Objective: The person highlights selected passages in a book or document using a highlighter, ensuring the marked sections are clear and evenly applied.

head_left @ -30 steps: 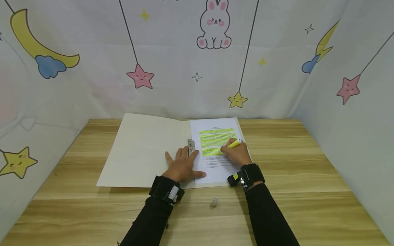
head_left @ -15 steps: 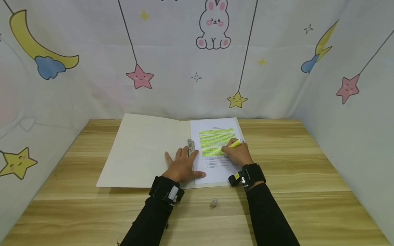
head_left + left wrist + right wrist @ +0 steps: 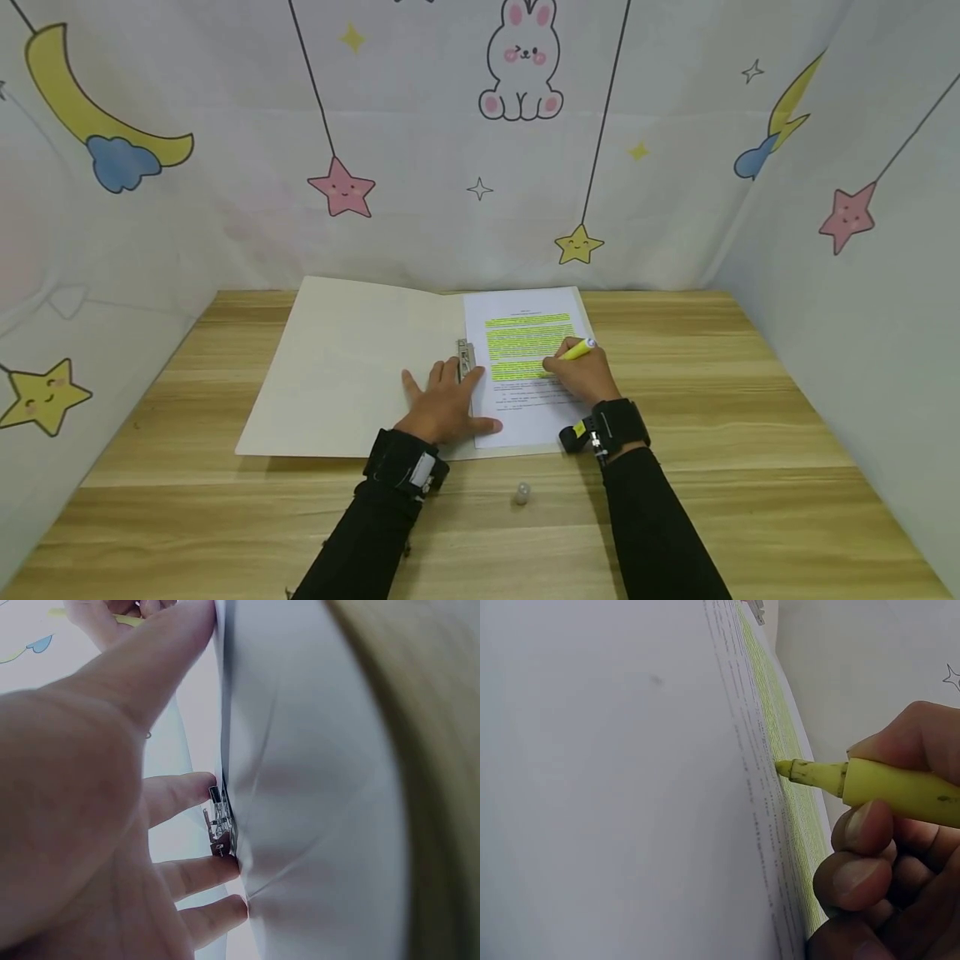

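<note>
Wood-grained worktop (image 3: 750, 467) backed by far printed cloth (image 3: 435, 133), highlighter (image 3: 900, 791) pinched by right grip (image 3: 587, 379), folder (image 3: 337, 367) touched by spread left grip (image 3: 442, 408)

Head view is evenly bright, with soft shadows on the worktop (image 3: 750, 400). Left wrist view shows glare upper left, worktop blurred right. Right wrist view is greyer, the printed page (image 3: 630, 787) soft.

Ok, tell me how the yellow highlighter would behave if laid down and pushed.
The highlighter would probably roll, since its body looks rounded along its length. It seems stiff too, showing no bend in the right hand's grip.
</note>
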A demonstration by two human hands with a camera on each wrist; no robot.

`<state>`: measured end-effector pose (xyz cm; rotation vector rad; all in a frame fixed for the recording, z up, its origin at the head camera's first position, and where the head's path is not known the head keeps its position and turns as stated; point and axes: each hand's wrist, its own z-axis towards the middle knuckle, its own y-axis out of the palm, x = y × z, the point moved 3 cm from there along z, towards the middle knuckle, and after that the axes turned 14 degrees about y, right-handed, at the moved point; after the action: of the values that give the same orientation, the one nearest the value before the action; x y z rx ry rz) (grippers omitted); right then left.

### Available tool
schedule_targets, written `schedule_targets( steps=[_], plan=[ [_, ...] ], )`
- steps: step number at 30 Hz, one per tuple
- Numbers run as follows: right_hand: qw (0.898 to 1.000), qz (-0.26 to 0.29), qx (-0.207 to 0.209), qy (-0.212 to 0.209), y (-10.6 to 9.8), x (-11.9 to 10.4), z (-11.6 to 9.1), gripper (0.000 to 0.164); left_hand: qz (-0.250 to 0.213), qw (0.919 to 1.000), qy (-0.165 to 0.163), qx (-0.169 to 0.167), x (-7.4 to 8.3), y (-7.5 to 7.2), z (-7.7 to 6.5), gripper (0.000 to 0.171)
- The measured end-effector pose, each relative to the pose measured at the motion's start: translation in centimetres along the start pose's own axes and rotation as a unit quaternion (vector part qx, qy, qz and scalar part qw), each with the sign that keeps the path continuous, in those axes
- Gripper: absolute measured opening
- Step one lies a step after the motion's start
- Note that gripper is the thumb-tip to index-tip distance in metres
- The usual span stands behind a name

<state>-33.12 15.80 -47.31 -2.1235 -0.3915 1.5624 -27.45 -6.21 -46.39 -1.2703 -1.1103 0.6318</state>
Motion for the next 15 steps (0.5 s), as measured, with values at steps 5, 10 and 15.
schedule_targets(
  steps=[5, 10, 15],
  plan=[
    [1.0, 0.004, -0.001, 0.001, -0.09, -0.09, -0.1, 0.022, 0.0, 1.0, 0.0, 0.001, 0.04, -0.1, -0.02, 0.094],
    [1.0, 0.008, 0.001, -0.002, -0.2, -0.1, -0.14, 0.022, -0.004, 1.0, 0.002, 0.002, 0.06, -0.1, 0.01, 0.093],
    [1.0, 0.004, 0.0, 0.004, -0.25, -0.03, -0.12, 0.022, -0.007, 1.0, 0.001, 0.003, 0.04, -0.06, -0.03, 0.093]
  ],
)
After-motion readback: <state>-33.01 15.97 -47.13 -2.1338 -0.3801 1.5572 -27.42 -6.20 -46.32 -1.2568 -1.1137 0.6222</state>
